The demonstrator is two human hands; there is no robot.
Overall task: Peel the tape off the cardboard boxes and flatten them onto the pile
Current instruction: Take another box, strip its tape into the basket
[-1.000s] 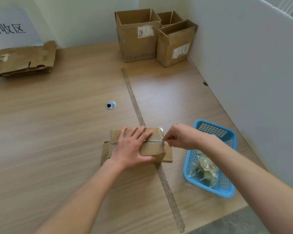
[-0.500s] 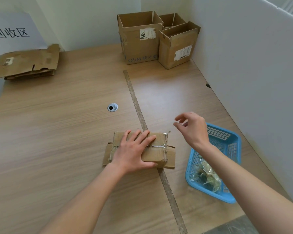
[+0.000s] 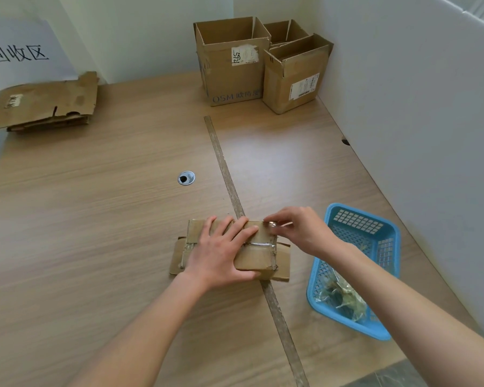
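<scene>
The small box [image 3: 252,252] is pinned to the surface [image 3: 95,219] by the flat, open left hand [image 3: 221,252] — steadied while tape [image 3: 271,224] at its 1 o'clock corner is pinched by the right hand [image 3: 299,230].

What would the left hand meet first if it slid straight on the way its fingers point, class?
The left hand, flat on the taped box, points up and right. It would probably meet the right hand's fingertips at the box's far edge first.

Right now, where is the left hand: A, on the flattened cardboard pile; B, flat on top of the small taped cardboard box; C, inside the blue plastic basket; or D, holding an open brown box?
B: the left hand lies flat, fingers spread, on the small taped cardboard box.
</scene>
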